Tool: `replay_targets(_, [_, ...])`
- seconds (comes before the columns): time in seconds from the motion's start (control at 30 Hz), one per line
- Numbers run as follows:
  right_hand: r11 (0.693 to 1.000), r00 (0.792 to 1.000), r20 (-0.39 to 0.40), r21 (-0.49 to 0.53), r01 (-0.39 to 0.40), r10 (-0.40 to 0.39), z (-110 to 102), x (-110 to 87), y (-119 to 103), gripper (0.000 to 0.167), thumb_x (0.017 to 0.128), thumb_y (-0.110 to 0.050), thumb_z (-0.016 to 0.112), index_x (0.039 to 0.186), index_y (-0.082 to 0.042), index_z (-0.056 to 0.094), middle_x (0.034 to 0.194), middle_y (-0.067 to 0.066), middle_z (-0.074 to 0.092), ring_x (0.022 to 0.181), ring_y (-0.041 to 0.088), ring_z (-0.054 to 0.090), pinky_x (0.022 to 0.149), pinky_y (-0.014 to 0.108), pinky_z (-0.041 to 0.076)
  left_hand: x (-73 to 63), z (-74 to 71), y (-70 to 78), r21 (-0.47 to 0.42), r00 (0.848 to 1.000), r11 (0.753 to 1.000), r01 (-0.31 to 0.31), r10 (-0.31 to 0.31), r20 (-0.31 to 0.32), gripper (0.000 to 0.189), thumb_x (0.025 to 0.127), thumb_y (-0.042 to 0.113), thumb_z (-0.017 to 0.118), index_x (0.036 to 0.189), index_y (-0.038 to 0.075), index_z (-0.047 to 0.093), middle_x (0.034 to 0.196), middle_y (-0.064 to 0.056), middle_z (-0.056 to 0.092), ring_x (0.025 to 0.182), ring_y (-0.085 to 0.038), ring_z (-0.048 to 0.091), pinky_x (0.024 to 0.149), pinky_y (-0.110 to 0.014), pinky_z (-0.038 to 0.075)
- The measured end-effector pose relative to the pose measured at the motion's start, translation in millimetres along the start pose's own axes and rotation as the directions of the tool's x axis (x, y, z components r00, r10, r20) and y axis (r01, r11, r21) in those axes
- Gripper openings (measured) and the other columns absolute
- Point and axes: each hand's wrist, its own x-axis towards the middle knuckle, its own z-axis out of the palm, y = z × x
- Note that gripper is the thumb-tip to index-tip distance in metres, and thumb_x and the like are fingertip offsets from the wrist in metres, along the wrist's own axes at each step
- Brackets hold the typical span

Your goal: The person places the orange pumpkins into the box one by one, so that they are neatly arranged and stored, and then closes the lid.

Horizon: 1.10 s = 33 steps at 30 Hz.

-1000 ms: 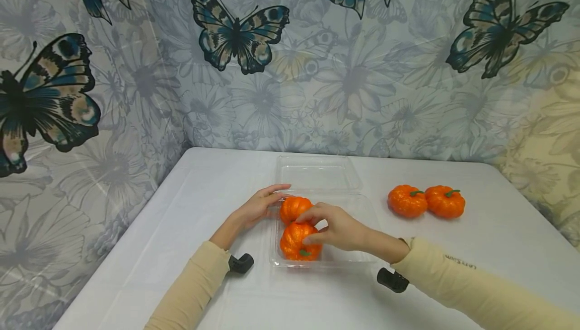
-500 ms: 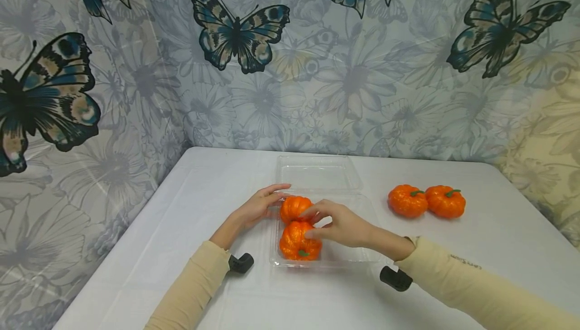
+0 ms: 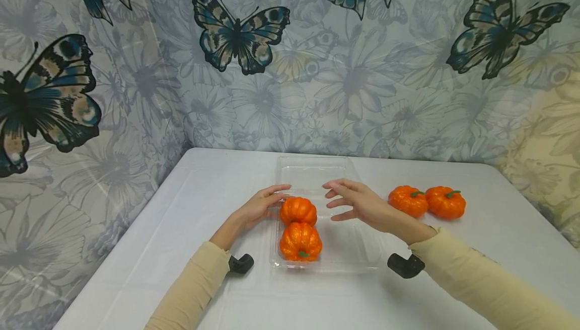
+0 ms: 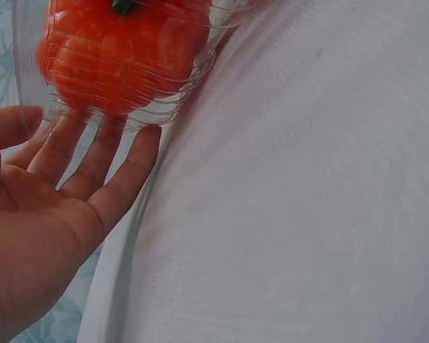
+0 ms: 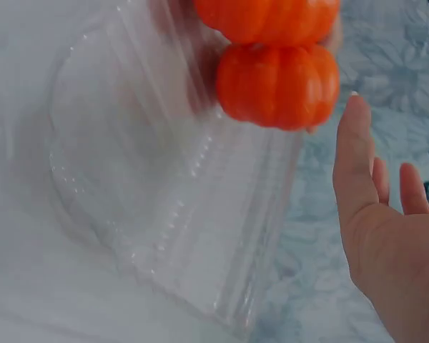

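A clear plastic container point(image 3: 337, 262) lies with its lid point(image 3: 317, 171) folded back behind it. On the container's left side sit two orange toy pumpkins: a rear pumpkin point(image 3: 298, 211) and a front pumpkin point(image 3: 301, 242) with a green stem, touching each other. My left hand point(image 3: 260, 207) rests with extended fingertips against the container's left wall, seen close up beside a pumpkin point(image 4: 129, 53) in the left wrist view. Over the container's right half hovers my right hand point(image 3: 360, 204), fingers spread and holding nothing; it is apart from the pumpkins point(image 5: 279, 86) in the right wrist view.
Two more orange pumpkins stand side by side on the white table point(image 3: 149, 264), right of the container: a nearer one point(image 3: 407, 200) and a farther-right one point(image 3: 446, 203). Butterfly-patterned cloth point(image 3: 353, 83) hangs behind the table and on its left.
My right hand has let go of the front pumpkin and moved up and right, away from both pumpkins. The left hand has stayed in place at the container's wall.
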Motion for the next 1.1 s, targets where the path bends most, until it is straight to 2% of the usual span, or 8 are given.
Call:
replay_targets(0.13, [0.998, 1.0, -0.012, 0.055, -0.016, 0.016, -12.6, -3.1, -3.5, 0.055, 0.101, -0.038, 0.044, 0.137, 0.004, 0.039, 0.117, 0.016, 0.048, 0.102, 0.026, 0.058, 0.085, 0.049, 0.049, -0.2, -0.1, -0.8, 0.005, 1.0, 1.0, -0.001, 0.001, 0.0, 0.046, 0.104, 0.017, 0.039, 0.147, 0.004, 0.033, 0.139, -0.017, 0.048, 0.119, -0.028, 0.049, 0.09, -0.043, 0.046])
replay_targets(0.4, [0.99, 0.999, -0.046, 0.139, -0.01, 0.016, -38.6, -11.3, -8.4, 0.062, 0.101, -0.045, 0.039, 0.141, 0.002, 0.032, 0.115, 0.012, 0.052, 0.104, 0.026, 0.057, 0.087, 0.046, 0.049, -2.2, 0.8, 0.8, 0.007, 1.0, 1.0, 0.007, -0.007, -0.004, 0.045, 0.104, 0.017, 0.039, 0.147, 0.005, 0.034, 0.138, -0.016, 0.049, 0.118, -0.027, 0.05, 0.09, -0.043, 0.046])
replay_targets(0.53, [0.984, 0.997, -0.074, 0.179, 0.006, 0.007, -53.7, -17.8, -10.5, 0.054, 0.101, -0.044, 0.038, 0.137, -0.004, 0.037, 0.115, 0.011, 0.053, 0.103, 0.023, 0.059, 0.086, 0.043, 0.05, -2.3, 1.3, 1.8, 0.007, 1.0, 1.0, 0.01, -0.01, -0.003, 0.045, 0.104, 0.017, 0.038, 0.147, 0.005, 0.034, 0.138, -0.016, 0.049, 0.119, -0.027, 0.049, 0.091, -0.044, 0.045])
replay_targets(0.7, [0.96, 0.995, -0.092, 0.274, 0.052, -0.027, -75.8, -27.4, -10.3, 0.036, 0.102, -0.04, 0.038, 0.125, -0.013, 0.046, 0.11, 0.007, 0.057, 0.101, 0.02, 0.061, 0.084, 0.04, 0.051, -2.3, 1.2, 1.9, 0.015, 1.0, 1.0, 0.004, -0.004, -0.007, 0.045, 0.103, 0.018, 0.039, 0.146, 0.004, 0.035, 0.137, -0.016, 0.05, 0.119, -0.028, 0.049, 0.091, -0.045, 0.046])
replay_targets(0.83, [0.935, 0.994, -0.098, 0.345, 0.082, -0.05, -93.7, -36.6, -7.5, 0.034, 0.103, -0.038, 0.038, 0.124, -0.013, 0.047, 0.112, 0.006, 0.057, 0.101, 0.02, 0.061, 0.085, 0.039, 0.051, -2.6, 1.9, 2.1, 0.013, 1.0, 1.0, 0.002, -0.002, -0.006, 0.046, 0.103, 0.019, 0.04, 0.146, 0.004, 0.035, 0.137, -0.017, 0.05, 0.119, -0.028, 0.049, 0.09, -0.044, 0.046])
replay_targets(1.0, [0.914, 0.992, -0.107, 0.39, 0.109, -0.072, -115.0, -46.5, -1.7, 0.032, 0.104, -0.036, 0.036, 0.119, -0.017, 0.056, 0.114, 0.001, 0.059, 0.102, 0.018, 0.061, 0.084, 0.036, 0.051, -2.4, 1.2, 2.0, 0.008, 1.0, 1.0, 0.0, 0.0, -0.002, 0.046, 0.104, 0.019, 0.039, 0.146, 0.003, 0.034, 0.137, -0.018, 0.049, 0.119, -0.028, 0.049, 0.091, -0.045, 0.046])
replay_targets(1.1, [0.89, 0.991, -0.103, 0.44, 0.119, -0.081, -127.9, -51.9, 3.5, 0.034, 0.104, -0.035, 0.034, 0.115, -0.018, 0.061, 0.113, 0.002, 0.06, 0.102, 0.018, 0.061, 0.083, 0.037, 0.052, -2.3, 0.9, 1.9, 0.005, 1.0, 1.0, 0.0, 0.0, -0.001, 0.046, 0.104, 0.019, 0.039, 0.146, 0.003, 0.033, 0.137, -0.018, 0.049, 0.118, -0.028, 0.05, 0.091, -0.044, 0.046])
